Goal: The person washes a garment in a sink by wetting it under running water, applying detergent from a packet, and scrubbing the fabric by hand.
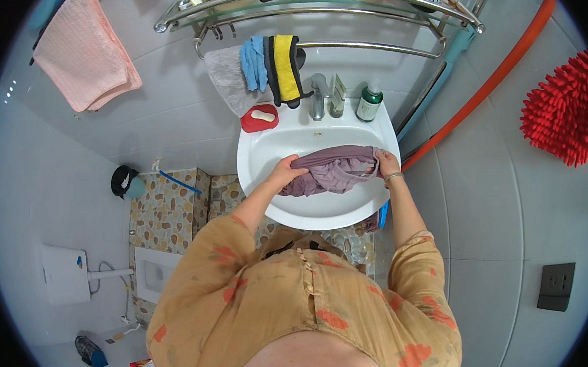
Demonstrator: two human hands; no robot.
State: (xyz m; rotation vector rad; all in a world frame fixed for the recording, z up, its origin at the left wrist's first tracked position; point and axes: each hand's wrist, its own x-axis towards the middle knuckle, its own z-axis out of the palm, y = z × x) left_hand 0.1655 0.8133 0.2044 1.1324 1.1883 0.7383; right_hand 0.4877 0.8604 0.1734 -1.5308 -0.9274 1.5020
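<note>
A mauve garment (337, 174) is stretched sideways over the white washbasin (265, 148), its band-like far edge pulled fairly straight and the rest bunched in folds. My left hand (286, 172) is closed on its left end, the thumb lying over the cloth. On the opposite end, my right hand (387, 162) grips the edge, a bracelet at the wrist. The exact kind of garment cannot be made out. Beyond it stands the chrome faucet (317, 100). A white soap bar (263, 116) lies in a red soap dish (249, 125) on the basin's far left corner.
Behind the basin stand a green bottle (368, 105) and a tube (338, 99). Yellow (288, 69), blue (253, 63) and grey (223, 77) cloths hang from a rail under a glass shelf (337, 4). An orange hose (496, 80) runs along the right wall.
</note>
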